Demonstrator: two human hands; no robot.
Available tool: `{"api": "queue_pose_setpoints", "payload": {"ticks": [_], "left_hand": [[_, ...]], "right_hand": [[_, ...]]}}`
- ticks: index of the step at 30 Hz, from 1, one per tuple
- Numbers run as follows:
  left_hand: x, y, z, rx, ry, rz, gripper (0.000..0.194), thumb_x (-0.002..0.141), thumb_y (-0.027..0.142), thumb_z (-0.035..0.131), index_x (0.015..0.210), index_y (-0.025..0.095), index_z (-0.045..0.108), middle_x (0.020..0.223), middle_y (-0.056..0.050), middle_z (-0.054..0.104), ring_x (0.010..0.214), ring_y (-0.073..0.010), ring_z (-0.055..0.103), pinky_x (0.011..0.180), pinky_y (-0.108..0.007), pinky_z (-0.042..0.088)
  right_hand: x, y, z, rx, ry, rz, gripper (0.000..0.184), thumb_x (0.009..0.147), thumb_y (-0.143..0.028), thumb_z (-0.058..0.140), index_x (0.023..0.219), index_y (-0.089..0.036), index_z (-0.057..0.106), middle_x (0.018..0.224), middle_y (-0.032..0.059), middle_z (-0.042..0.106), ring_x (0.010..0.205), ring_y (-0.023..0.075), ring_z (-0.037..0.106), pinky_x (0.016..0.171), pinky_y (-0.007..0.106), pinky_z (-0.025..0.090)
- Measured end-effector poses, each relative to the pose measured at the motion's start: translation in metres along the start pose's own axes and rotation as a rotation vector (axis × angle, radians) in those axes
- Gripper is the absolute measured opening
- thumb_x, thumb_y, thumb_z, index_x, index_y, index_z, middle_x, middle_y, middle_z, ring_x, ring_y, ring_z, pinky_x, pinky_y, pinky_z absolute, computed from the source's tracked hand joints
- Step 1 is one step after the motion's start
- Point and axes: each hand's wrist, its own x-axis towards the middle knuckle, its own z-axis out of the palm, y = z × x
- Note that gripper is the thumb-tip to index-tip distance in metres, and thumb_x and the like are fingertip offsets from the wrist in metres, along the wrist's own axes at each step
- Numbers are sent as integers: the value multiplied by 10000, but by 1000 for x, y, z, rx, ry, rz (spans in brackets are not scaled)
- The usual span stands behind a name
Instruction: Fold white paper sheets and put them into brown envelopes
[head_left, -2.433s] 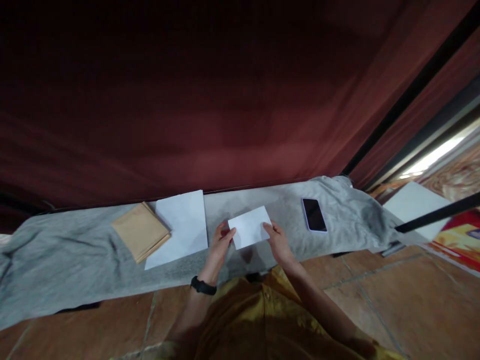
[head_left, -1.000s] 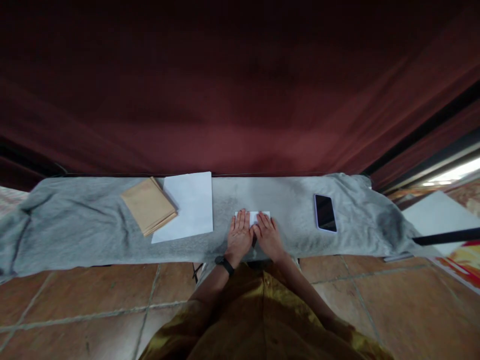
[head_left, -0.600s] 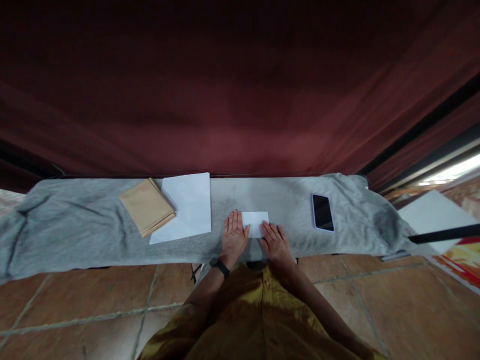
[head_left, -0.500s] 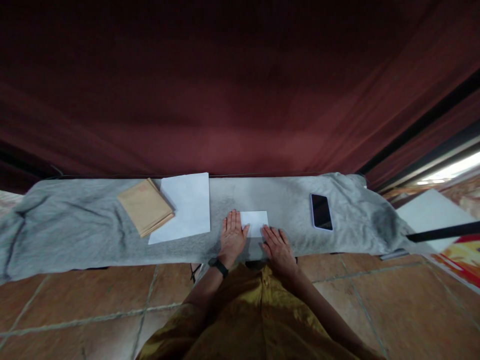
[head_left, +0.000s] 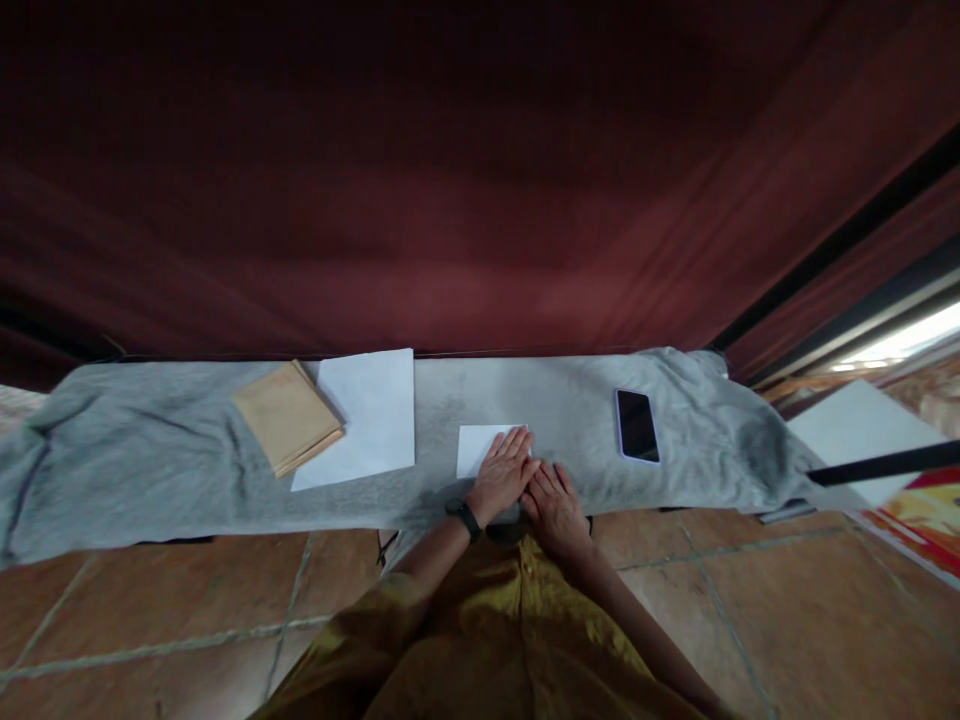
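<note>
Keeping your left hand (head_left: 504,478) flat over the small white paper's (head_left: 474,448) right side, you lay your right hand (head_left: 559,512) palm-down by its near right corner, fingers slightly spread, on grey cloth (head_left: 157,450), white sheet (head_left: 379,415) left of it, phone (head_left: 637,426) right.

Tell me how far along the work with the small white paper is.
Done: the small white paper lies flat on the grey cloth. In hand: the left hand rests across its right side, the right hand close by. Possibly left: the larger white paper and brown papers lie untouched; whether they are needed, I can't tell.
</note>
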Motion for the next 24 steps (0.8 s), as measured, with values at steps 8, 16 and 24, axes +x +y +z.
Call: {"api": "queue_pose_setpoints", "payload": {"ticks": [8, 16, 24], "left_hand": [[22, -13, 0, 46, 20, -36, 586, 1058, 452, 315, 1554, 145, 370, 1627, -101, 370, 1536, -218, 271, 1263, -459, 224], [-15, -19, -12, 37, 4, 72, 523, 1057, 445, 343, 1521, 221, 432, 1633, -55, 372, 1534, -213, 276, 1271, -462, 207], [-72, -32, -19, 65, 42, -19, 567, 1051, 443, 364, 1550, 172, 373, 1625, -109, 377, 1525, -228, 300, 1253, -463, 269]], "right_hand": [[1, 0, 1, 48, 50, 79, 473, 1039, -294, 436, 1495, -181, 480, 1501, 103, 554, 1434, 253, 450, 1224, 510, 291], [-8, 5, 6, 48, 61, 50, 470, 1035, -269, 401, 1492, -201, 486, 1504, 97, 551, 1426, 238, 459, 1220, 510, 294], [-8, 6, 9, 30, 58, 33, 490, 1034, -249, 393, 1516, -179, 448, 1549, 90, 498, 1435, 246, 445, 1228, 512, 277]]}}
